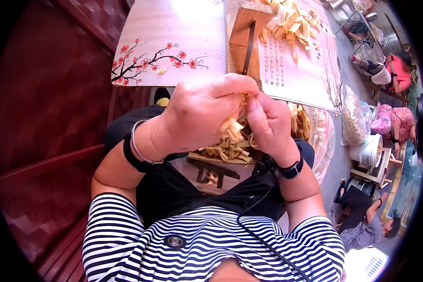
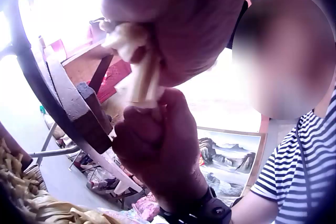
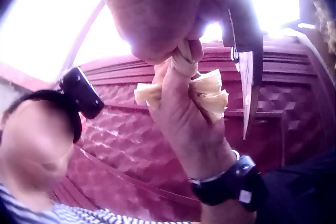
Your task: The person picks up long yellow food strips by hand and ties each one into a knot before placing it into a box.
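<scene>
Both hands meet above the lap over a bunch of pale yellow, flat fibrous strips (image 1: pixel 232 129). My left hand (image 1: pixel 199 115) grips the bunch in its curled fingers. Strip ends (image 3: pixel 210 95) stick out on both sides of that fist in the right wrist view. At the top of the bunch, my right hand (image 1: pixel 272 124) pinches a twisted strip (image 3: pixel 184 62) between thumb and fingers. The left wrist view shows the strips (image 2: pixel 142 79) running between the two hands. Just beyond the hands stands a wooden block (image 1: pixel 249 23) with a narrow dark metal blade (image 1: pixel 250 47).
More strips (image 1: pixel 228 152) lie on a cardboard piece below the hands. Another pile (image 1: pixel 291 23) is on the flower-printed table (image 1: pixel 169 28) ahead. A dark red panelled wall (image 1: pixel 47 94) stands close at left. Several people sit at right, near a white bucket (image 1: pixel 371 150) and a filled bag (image 1: pixel 355 117).
</scene>
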The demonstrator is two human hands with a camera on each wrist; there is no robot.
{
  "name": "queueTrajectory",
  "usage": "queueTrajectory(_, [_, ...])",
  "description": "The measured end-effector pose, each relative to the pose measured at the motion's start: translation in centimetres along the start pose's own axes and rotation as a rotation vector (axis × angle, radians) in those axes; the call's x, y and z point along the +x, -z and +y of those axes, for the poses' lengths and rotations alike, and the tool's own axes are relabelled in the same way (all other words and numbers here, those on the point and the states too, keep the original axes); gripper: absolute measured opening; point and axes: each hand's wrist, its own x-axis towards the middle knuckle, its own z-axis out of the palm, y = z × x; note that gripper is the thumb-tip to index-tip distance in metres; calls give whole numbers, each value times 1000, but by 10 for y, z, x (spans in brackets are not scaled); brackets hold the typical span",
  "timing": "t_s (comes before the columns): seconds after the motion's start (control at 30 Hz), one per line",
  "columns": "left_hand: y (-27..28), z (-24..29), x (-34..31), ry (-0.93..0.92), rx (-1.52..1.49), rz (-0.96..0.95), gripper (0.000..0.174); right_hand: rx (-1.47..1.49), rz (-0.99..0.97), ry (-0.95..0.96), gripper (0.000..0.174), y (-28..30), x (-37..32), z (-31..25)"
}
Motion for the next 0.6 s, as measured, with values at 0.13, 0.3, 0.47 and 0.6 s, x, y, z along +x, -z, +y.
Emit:
queueTrajectory(0.13, [19,3,5,146,-393,30,11,526,-205,-138,39,5,-4,7])
queueTrajectory(0.3, [32,-1,2,368,-680,260,15,937,-246,-218,42,1,-6,13])
queueTrajectory(0.47, [20,-9,-3,644,-789,88,34,680,-132,-234,34,6,1,9])
queueTrajectory(0.6, [21,-7,-1,740,-892,-2,16,376,-126,-264,19,13,3,-2])
